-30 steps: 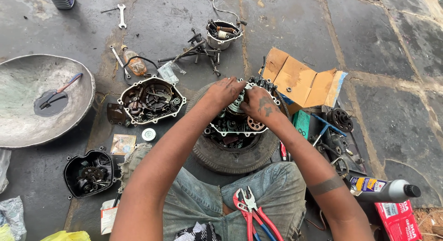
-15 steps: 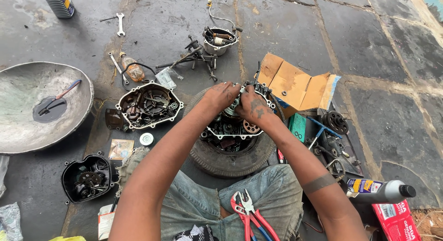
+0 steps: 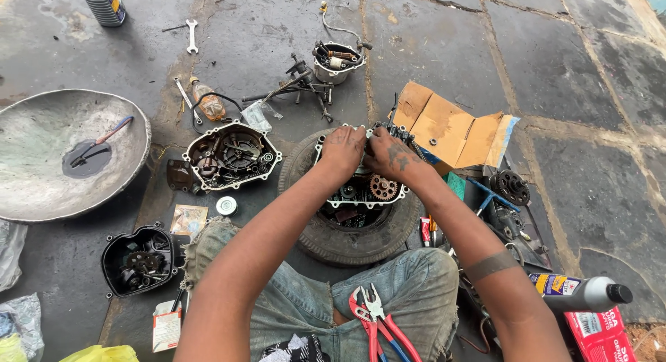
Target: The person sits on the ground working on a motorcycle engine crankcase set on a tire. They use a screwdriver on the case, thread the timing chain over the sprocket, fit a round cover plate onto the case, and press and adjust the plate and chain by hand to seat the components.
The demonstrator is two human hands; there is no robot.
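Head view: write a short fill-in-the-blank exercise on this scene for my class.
1. Both hands, left hand and right hand, work on an engine case resting on a ____.
2. The pliers on the person's lap have ____ handles.
3. The wide metal bowl holds a ____.

Missing words: tyre; red; brush

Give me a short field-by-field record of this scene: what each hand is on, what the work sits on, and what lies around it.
Left hand: left hand on the far rim of the open engine case
Right hand: right hand beside it, on the same rim
Support: engine case rests on a tyre lying flat on the stone floor
Lap: red-handled pliers
Left side: engine cover, metal basin, black cover
Right side: opened cardboard box, grey bottle
Far: spanner
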